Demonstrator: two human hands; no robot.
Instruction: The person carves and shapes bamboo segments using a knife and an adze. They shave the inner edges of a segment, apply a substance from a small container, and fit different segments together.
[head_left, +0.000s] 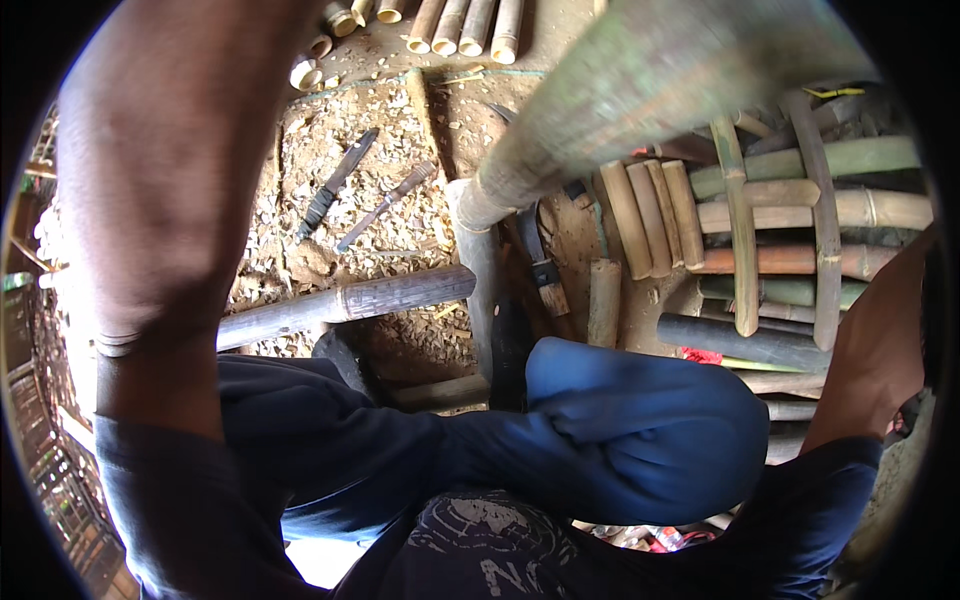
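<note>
A thick green-brown bamboo pole [620, 110] slants across the upper right, its near end large and blurred. Its lower end comes down by an upright wooden piece [478, 270] in front of my knees. My left arm [170, 200] rises along the left side and leaves the picture at the top, so its hand is out of sight. On the right my other arm [875, 340] bends up past the rim, and that hand is also outside the picture. Whether either hand touches the pole does not show. A dark bamboo length [360, 300] lies crosswise before my legs.
Two knives, one broad-bladed [340, 180] and one slim [388, 203], lie among wood chips. A curved blade with a handle [540, 262] rests right of the upright piece. Cut bamboo [655, 215] is stacked at right, held by upright slats [740, 230]. More tubes [480, 25] lie at the top.
</note>
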